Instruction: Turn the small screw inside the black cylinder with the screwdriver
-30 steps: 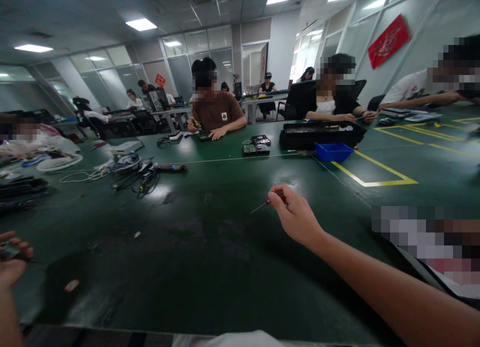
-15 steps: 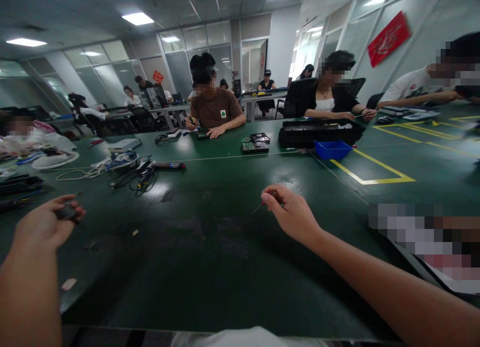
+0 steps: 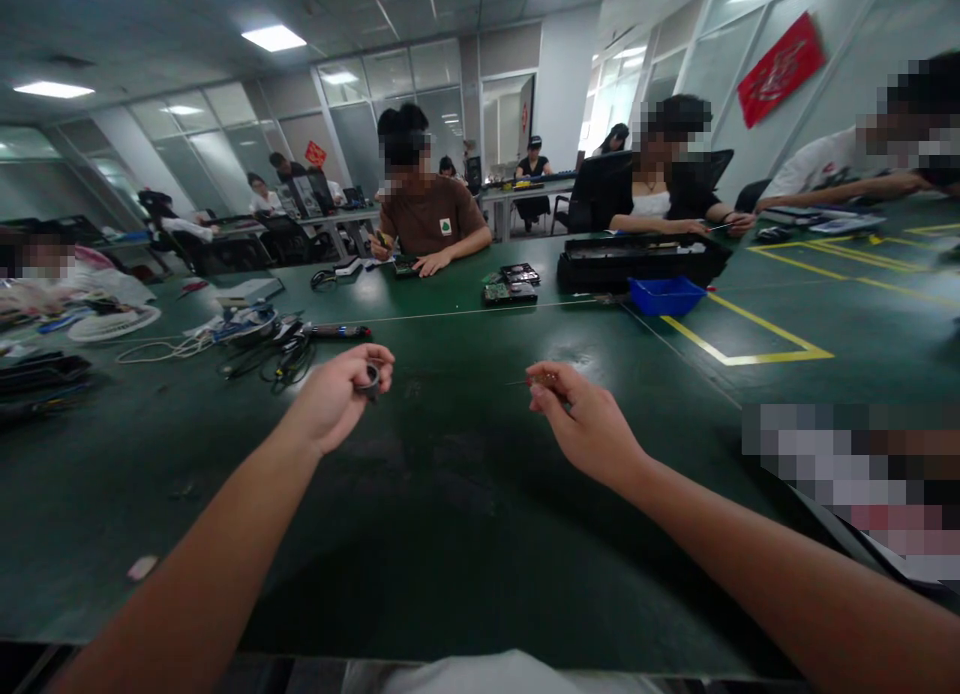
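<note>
Just left of centre, my left hand [image 3: 341,399] is raised over the green table [image 3: 420,534], its fingers closed round a small dark ring-shaped part [image 3: 367,379]. My right hand [image 3: 589,419] is right of centre, thumb and fingers pinched on a small thin tool [image 3: 544,379]. The tool's fine tip points left, toward my left hand. Part of its handle is hidden by my fingers. A gap of bare table lies between the two hands, which do not touch.
Tangled cables [image 3: 289,349] lie beyond my left hand. Circuit boards [image 3: 510,286], a blue tray [image 3: 666,296] and a long black housing [image 3: 641,262] are farther back. A person in a brown shirt [image 3: 435,214] sits opposite. A small pale scrap [image 3: 142,568] lies at the left.
My left hand has moved right from the left side, carrying the dark ring-shaped part, and is now closer to my right hand. The thin tool in my right hand has tilted nearer to level.
</note>
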{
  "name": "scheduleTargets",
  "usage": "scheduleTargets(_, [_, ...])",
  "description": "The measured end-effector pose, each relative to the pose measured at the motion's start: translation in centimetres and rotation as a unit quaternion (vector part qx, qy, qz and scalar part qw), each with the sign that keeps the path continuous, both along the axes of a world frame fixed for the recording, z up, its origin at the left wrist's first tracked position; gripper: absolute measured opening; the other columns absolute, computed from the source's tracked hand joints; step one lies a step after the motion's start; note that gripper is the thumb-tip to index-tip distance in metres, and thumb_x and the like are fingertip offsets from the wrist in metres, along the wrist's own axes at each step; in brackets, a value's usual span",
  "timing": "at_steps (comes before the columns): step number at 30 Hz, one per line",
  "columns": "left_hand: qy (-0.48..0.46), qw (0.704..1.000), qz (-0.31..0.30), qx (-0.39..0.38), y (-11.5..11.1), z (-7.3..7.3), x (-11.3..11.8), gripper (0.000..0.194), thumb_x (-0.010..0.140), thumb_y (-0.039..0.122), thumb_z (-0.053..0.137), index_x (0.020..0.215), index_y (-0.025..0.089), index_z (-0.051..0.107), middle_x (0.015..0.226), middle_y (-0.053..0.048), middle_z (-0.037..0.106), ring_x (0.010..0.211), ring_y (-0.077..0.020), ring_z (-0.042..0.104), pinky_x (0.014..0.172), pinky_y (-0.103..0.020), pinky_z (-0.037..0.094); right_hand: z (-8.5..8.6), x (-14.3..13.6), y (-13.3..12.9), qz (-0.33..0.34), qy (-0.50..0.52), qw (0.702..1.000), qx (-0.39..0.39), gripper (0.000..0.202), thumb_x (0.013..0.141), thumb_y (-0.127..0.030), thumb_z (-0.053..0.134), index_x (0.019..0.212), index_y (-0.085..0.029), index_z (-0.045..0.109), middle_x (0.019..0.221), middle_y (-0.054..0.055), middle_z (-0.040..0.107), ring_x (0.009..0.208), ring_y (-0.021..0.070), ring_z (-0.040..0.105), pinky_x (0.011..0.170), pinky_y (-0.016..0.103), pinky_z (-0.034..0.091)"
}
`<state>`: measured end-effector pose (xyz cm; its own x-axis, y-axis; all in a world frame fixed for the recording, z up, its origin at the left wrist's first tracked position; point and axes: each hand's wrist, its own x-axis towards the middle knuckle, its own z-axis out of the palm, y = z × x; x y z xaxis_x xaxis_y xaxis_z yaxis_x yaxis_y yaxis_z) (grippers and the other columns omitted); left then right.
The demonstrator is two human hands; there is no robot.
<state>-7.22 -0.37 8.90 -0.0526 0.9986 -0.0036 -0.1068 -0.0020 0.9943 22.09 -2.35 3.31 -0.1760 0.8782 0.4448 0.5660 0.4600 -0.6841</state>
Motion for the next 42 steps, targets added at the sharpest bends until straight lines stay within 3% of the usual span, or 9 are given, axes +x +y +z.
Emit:
scheduleTargets(4, [0.053,0.993,-0.101,0.02,-1.0,-2.7,5.1,0.029,0.056,0.011,0.045,0.079,0.012,0.062,0.075,-0.005,0.053,0.069,-0.0167,0.049,0.066,-0.029,0.038,0.0,0.2,0.1,-0.005,-0.014,1.0,-0.01,0.024,0.096,-0.035,0.053,0.112,-0.02,0.063,0.082,0.003,0.072,0.075,0.0192,0.069,0.071,0.033,0.05])
scheduleTargets(8, [0.25,0.955,-0.15,0.049,-2.4,-5.2,8.1,0.03,0.067,0.013,0.052,0.096,0.017,0.062,0.081,-0.002,0.056,0.073,-0.0165,0.051,0.067,-0.029,0.038,0.2,0.1,0.0,-0.023,-0.027,0.999,0.014,0.022,0.093,-0.042,0.059,0.096,-0.021,0.066,0.078,0.002,0.07,0.07,0.0186,0.065,0.064,0.032,0.047])
scheduleTargets(12, [0.365,0.915,-0.124,0.12,-2.3,-7.2,8.0,0.048,0.067,0.001,0.054,0.111,0.02,0.057,0.102,-0.003,0.061,0.091,-0.0178,0.057,0.08,-0.03,0.043,0.6,0.1,-0.3,-0.033,-0.018,0.999,0.038,0.023,0.093,-0.042,0.059,0.087,-0.02,0.064,0.069,0.0,0.065,0.061,0.017,0.061,0.057,0.03,0.044])
scheduleTargets(16, [0.339,0.924,-0.118,0.129,-0.7,-8.6,6.5,0.034,0.078,0.005,0.061,0.108,0.019,0.06,0.107,-0.004,0.067,0.099,-0.0189,0.062,0.09,-0.032,0.047,0.6,0.3,-0.7,-0.013,-0.001,0.999,0.051,0.023,0.097,-0.037,0.053,0.101,-0.019,0.066,0.079,0.003,0.071,0.071,0.0189,0.067,0.066,0.032,0.048])
scheduleTargets(20, [0.343,0.921,-0.104,0.152,0.0,-9.0,5.6,0.037,0.078,0.01,0.071,0.113,0.022,0.067,0.117,-0.003,0.069,0.11,-0.0211,0.063,0.101,-0.037,0.046,0.2,0.5,-0.8,-0.005,0.024,0.998,0.063,0.027,0.098,-0.036,0.053,0.116,-0.02,0.064,0.092,0.005,0.075,0.082,0.0211,0.071,0.073,0.035,0.052])
scheduleTargets(25, [0.35,0.917,-0.097,0.168,-0.4,-8.7,5.9,0.041,0.079,0.011,0.072,0.118,0.023,0.068,0.121,-0.003,0.069,0.114,-0.0218,0.063,0.107,-0.039,0.044,0.1,0.4,-0.9,0.03,0.02,0.995,0.091,0.021,0.097,-0.033,0.054,0.111,-0.021,0.064,0.098,0.005,0.076,0.088,0.0207,0.072,0.076,0.034,0.053])
scheduleTargets(29, [0.354,0.914,-0.101,0.17,-0.7,-8.5,6.2,0.046,0.079,0.013,0.073,0.123,0.023,0.067,0.124,-0.004,0.069,0.117,-0.0223,0.062,0.108,-0.039,0.044,0.2,0.2,-0.9,0.045,-0.008,0.997,0.068,0.019,0.097,-0.032,0.054,0.11,-0.022,0.064,0.098,0.004,0.076,0.086,0.0203,0.071,0.073,0.033,0.053])
scheduleTargets(38, [0.371,0.9,-0.108,0.2,-0.5,-8.7,5.8,0.042,0.083,0.021,0.073,0.124,0.026,0.067,0.126,-0.004,0.068,0.119,-0.0222,0.061,0.109,-0.039,0.042,0.4,0.2,-0.7,0.022,-0.014,0.998,0.059,0.018,0.097,-0.034,0.054,0.1,-0.021,0.067,0.084,0.002,0.073,0.075,0.0168,0.068,0.068,0.029,0.048])
scheduleTargets(42, [0.396,0.886,-0.125,0.207,-0.5,-9.0,5.7,0.042,0.084,0.025,0.073,0.125,0.03,0.067,0.127,-0.004,0.068,0.122,-0.0246,0.06,0.117,-0.05,0.031,0.5,0.1,-0.6,-0.022,-0.022,0.999,0.043,0.029,0.093,-0.046,0.059,0.082,-0.021,0.068,0.068,0.0,0.067,0.059,0.0155,0.06,0.055,0.029,0.041])
